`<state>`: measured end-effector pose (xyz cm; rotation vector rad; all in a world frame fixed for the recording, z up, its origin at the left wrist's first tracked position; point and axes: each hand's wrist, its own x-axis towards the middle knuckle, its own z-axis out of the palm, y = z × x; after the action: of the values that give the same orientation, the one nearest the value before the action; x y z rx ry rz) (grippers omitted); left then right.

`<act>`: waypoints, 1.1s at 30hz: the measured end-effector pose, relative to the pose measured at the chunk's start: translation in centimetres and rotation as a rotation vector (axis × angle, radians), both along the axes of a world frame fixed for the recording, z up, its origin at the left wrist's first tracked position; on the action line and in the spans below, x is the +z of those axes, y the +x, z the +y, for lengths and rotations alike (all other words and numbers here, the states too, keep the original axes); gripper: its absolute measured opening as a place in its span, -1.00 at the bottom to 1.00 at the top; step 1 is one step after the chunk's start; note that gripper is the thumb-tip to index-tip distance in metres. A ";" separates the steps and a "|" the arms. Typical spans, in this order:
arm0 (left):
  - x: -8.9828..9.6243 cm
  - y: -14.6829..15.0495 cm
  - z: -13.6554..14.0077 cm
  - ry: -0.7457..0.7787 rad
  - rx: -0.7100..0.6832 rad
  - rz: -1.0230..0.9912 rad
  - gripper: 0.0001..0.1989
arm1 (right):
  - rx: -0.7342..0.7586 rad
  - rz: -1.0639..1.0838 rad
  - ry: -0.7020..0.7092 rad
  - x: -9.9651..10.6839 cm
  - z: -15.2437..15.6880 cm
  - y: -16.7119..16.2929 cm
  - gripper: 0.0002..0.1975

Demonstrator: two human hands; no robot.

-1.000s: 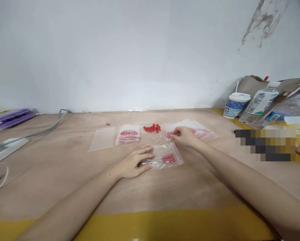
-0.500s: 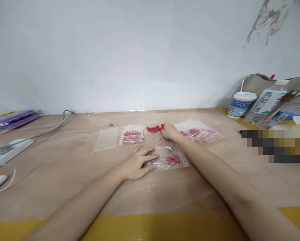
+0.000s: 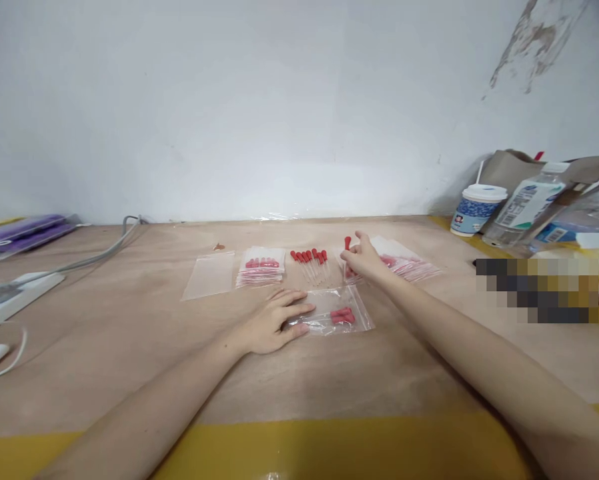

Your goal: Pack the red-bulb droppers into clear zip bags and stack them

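My left hand [image 3: 275,323] lies flat with fingers spread, its fingertips on the left end of a clear zip bag [image 3: 359,303]. Inside that bag, red bulbs of droppers [image 3: 343,315] show. My right hand [image 3: 368,260] pinches a dropper [image 3: 347,243], its red bulb pointing up; the hand hides most of its tube. Left of that hand, several loose droppers [image 3: 307,256] with red bulbs and clear tubes lie side by side. Behind it, a fanned pile of filled bags [image 3: 409,260] is partly covered. Another stack of filled bags [image 3: 261,275] sits beyond my left hand.
A flat clear bag [image 3: 209,276] lies at left of the stack, with a small brown scrap [image 3: 219,247] behind it. A cable [image 3: 99,257] and power strip [image 3: 29,290] occupy the left side. A paper cup [image 3: 478,210] and plastic bottle [image 3: 527,203] stand at the right.
My right hand has lifted a dropper from the right end of the loose row and moved it rightward. My left hand stays on the bag. The view has shifted slightly.
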<state>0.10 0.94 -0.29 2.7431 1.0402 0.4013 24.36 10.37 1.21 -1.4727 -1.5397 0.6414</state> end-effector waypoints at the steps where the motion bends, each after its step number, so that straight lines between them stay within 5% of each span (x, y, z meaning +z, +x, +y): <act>1: 0.0 0.0 0.0 0.002 0.003 0.003 -0.57 | 0.023 0.060 0.001 -0.1 -0.9 0.8 -0.25; 10: -0.1 0.0 0.0 0.027 0.006 -0.003 -0.58 | -0.031 0.442 0.086 -2.7 -5.8 3.9 -0.40; 25: 0.0 0.1 0.0 0.024 0.015 -0.004 -0.55 | 0.082 0.639 -0.117 -3.0 -7.0 3.7 -0.72; 29: 0.0 0.1 0.0 0.015 -0.003 -0.017 -0.50 | 0.252 0.459 -0.297 -2.4 -6.5 5.8 -0.80; 33: 0.0 0.1 0.0 -0.005 -0.002 -0.027 -0.48 | 0.322 0.228 -0.286 -1.7 -6.1 7.7 -0.74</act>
<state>0.21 0.90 -0.28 2.7259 1.0311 0.4336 32.09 4.24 -0.51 -1.3078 -1.5629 1.2199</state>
